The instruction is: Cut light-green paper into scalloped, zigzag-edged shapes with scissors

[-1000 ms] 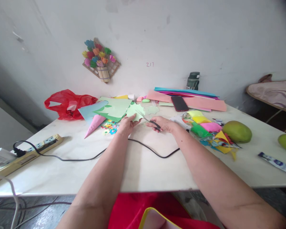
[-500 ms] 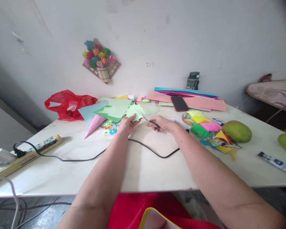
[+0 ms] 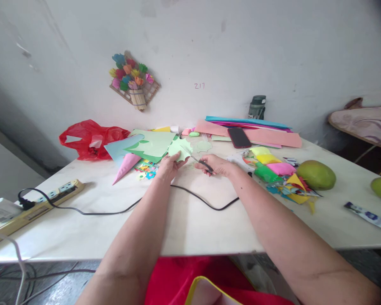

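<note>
My left hand (image 3: pixel 171 165) pinches a pale green paper cutout (image 3: pixel 179 148) with a scalloped, pointed edge. In my right hand (image 3: pixel 216 164) is a pair of scissors (image 3: pixel 206 166) with dark handles, its thin blades reaching left to the cutout. A second pale green scalloped piece (image 3: pixel 203 146) lies on the table just beyond the blades. Left of my left hand are light green paper sheets (image 3: pixel 155 142), a pink paper cone (image 3: pixel 127 166) and small colourful paper flowers (image 3: pixel 148 170).
A black cable (image 3: pixel 206 204) crosses the white table (image 3: pixel 209 233) from a power strip (image 3: pixel 51 199). A red plastic bag (image 3: pixel 89 137) sits at the back left. Toward the right are a phone (image 3: pixel 239 138), clay packets (image 3: pixel 269 160), paper scraps (image 3: pixel 298 190), a green mango (image 3: pixel 316 174) and a tube (image 3: pixel 368 217).
</note>
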A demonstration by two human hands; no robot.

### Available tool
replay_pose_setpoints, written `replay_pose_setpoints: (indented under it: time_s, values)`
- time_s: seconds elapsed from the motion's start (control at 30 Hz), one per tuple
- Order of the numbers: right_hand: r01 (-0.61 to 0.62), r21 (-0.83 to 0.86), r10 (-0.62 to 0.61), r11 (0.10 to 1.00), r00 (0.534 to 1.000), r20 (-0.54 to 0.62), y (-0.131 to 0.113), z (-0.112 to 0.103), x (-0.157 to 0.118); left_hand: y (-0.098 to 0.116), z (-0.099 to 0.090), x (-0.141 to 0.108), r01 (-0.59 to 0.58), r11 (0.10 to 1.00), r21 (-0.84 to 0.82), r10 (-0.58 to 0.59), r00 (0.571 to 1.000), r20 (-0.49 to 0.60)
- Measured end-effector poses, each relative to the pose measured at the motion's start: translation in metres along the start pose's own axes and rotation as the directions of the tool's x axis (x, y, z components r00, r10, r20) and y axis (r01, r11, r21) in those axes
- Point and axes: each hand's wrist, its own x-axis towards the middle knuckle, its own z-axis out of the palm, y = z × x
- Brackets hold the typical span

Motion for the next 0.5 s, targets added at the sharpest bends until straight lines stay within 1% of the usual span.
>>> replay_pose_setpoints:
  time_s: [0.13, 0.33, 0.5]
  values:
    - [-0.001, -0.001, 0.001, 1.0, 1.0, -0.007, 0.001, -0.0005, 0.0004, 0.0005, 0.0016, -0.0015, -0.006, 1.0, 0.022, 0.006, 1.0, -0.014]
    - [-0.008, -0.013, 0.008, 1.0, 1.0, -0.025, 0.0022, -0.0014, 0.0018, -0.0003, 0.0001, -0.0018, 0.001, 0.998, 0.067, 0.006, 0.995, -0.099]
    - [-0.013, 0.03, 0.014, 0.999, 0.999, -0.03, -0.0048, 0.0008, -0.0021, -0.0007, -0.0016, -0.0014, -0.01, 0.997, 0.078, 0.016, 0.997, -0.075]
